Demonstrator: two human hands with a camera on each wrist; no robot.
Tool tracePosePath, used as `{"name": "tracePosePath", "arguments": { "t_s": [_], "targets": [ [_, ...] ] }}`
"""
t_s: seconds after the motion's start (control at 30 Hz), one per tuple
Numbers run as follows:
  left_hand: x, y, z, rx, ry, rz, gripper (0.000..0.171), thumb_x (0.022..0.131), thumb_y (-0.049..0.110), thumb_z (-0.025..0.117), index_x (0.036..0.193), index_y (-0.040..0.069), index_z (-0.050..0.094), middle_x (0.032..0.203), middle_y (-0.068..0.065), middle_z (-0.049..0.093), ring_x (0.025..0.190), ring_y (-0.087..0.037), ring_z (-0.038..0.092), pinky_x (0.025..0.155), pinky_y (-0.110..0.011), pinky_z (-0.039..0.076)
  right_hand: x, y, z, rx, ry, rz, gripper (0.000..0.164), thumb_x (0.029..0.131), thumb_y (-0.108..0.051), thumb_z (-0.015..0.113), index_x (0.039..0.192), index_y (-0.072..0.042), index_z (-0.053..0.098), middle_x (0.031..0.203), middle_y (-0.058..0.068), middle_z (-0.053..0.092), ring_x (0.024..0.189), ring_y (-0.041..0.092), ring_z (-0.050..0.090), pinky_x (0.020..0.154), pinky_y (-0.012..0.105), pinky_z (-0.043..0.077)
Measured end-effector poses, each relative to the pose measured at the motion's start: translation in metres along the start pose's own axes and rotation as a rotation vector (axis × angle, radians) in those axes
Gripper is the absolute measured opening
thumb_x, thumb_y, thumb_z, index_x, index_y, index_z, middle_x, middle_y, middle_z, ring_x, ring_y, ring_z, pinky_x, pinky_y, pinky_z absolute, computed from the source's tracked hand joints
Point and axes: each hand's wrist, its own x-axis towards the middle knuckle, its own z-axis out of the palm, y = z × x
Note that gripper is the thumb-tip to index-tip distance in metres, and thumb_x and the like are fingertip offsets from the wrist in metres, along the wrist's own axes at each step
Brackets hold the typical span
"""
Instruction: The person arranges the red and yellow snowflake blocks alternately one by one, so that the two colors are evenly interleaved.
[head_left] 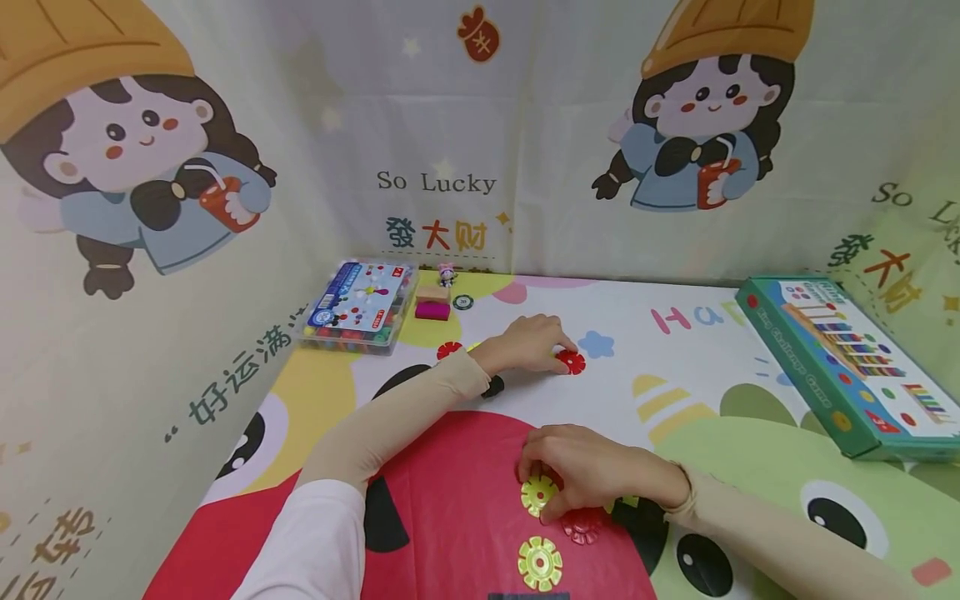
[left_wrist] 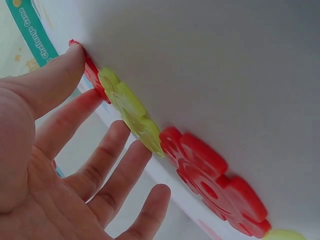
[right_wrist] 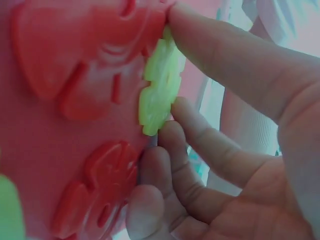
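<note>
My left hand [head_left: 528, 343] pinches a red slotted plastic disc [head_left: 572, 362] on the white part of the table mat, thumb at one edge and index finger at the other. In the left wrist view, a yellow disc [left_wrist: 131, 112] and another red disc [left_wrist: 212, 185] continue in a row from it, under the spread fingers. On the red part of the mat, my right hand [head_left: 581, 462] has thumb and index finger at opposite edges of a yellow slotted disc [head_left: 538, 496]. Nearer me lies another yellow disc [head_left: 540, 564], and a red disc [head_left: 583, 527] sits beside the thumb.
At the back left stands a clear plastic case [head_left: 356, 307] with coloured pieces. Beside it are a magenta block [head_left: 432, 311], a tan block [head_left: 433, 293], a round chip [head_left: 463, 302] and a small figurine [head_left: 447, 275]. A green game box [head_left: 847, 367] lies at the right.
</note>
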Motion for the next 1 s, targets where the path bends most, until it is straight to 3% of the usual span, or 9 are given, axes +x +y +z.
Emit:
{"name": "tracePosePath", "arguments": {
  "t_s": [0.17, 0.47, 0.57, 0.7, 0.83, 1.0],
  "targets": [
    [0.001, 0.0, 0.001, -0.003, -0.004, 0.002, 0.043, 0.084, 0.048, 0.065, 0.125, 0.037, 0.061, 0.108, 0.006, 0.054, 0.097, -0.008, 0.046, 0.075, -0.027, 0.042, 0.002, 0.002, 0.0, -0.004, -0.023, -0.029, 0.04, 0.066, -0.049, 0.081, 0.094, -0.028, 0.061, 0.088, -0.016, 0.057, 0.08, -0.004, 0.051, 0.072, 0.018, 0.044],
    [0.002, 0.0, 0.001, 0.003, -0.003, -0.006, 0.043, 0.083, 0.048, 0.066, 0.125, 0.037, 0.061, 0.109, 0.005, 0.054, 0.096, -0.007, 0.046, 0.075, -0.028, 0.042, 0.006, -0.001, -0.004, 0.005, -0.068, 0.022, 0.042, 0.065, -0.047, 0.082, 0.094, -0.028, 0.059, 0.087, -0.016, 0.055, 0.082, -0.003, 0.049, 0.071, 0.019, 0.044],
    [0.002, 0.002, 0.0, -0.003, -0.006, -0.002, 0.043, 0.083, 0.047, 0.066, 0.125, 0.037, 0.061, 0.109, 0.005, 0.054, 0.097, -0.008, 0.046, 0.076, -0.028, 0.042, 0.004, -0.005, -0.004, -0.012, -0.051, 0.024, 0.04, 0.064, -0.047, 0.082, 0.092, -0.029, 0.059, 0.089, -0.016, 0.055, 0.084, -0.003, 0.048, 0.07, 0.018, 0.044],
    [0.001, 0.004, 0.0, -0.011, -0.013, 0.012, 0.043, 0.084, 0.047, 0.065, 0.126, 0.037, 0.061, 0.111, 0.005, 0.055, 0.098, -0.009, 0.048, 0.076, -0.028, 0.042, -0.005, -0.013, -0.002, -0.057, -0.016, -0.003, 0.039, 0.069, -0.043, 0.081, 0.1, -0.028, 0.064, 0.097, -0.013, 0.057, 0.088, -0.004, 0.05, 0.073, 0.019, 0.048],
    [-0.001, 0.003, -0.001, -0.011, -0.016, -0.003, 0.043, 0.084, 0.046, 0.065, 0.126, 0.037, 0.06, 0.112, 0.004, 0.055, 0.098, -0.009, 0.048, 0.076, -0.028, 0.043, -0.013, -0.018, 0.001, -0.126, 0.033, -0.061, 0.04, 0.074, -0.041, 0.077, 0.11, -0.025, 0.068, 0.101, -0.01, 0.06, 0.088, -0.003, 0.053, 0.074, 0.02, 0.05],
    [0.0, 0.003, -0.001, -0.002, -0.008, -0.018, 0.043, 0.084, 0.047, 0.066, 0.126, 0.037, 0.06, 0.11, 0.005, 0.054, 0.096, -0.009, 0.047, 0.076, -0.029, 0.042, -0.016, -0.015, 0.003, -0.182, 0.119, -0.122, 0.038, 0.073, -0.04, 0.077, 0.107, -0.027, 0.07, 0.1, -0.01, 0.063, 0.086, -0.003, 0.055, 0.071, 0.02, 0.05]
  ]
}}
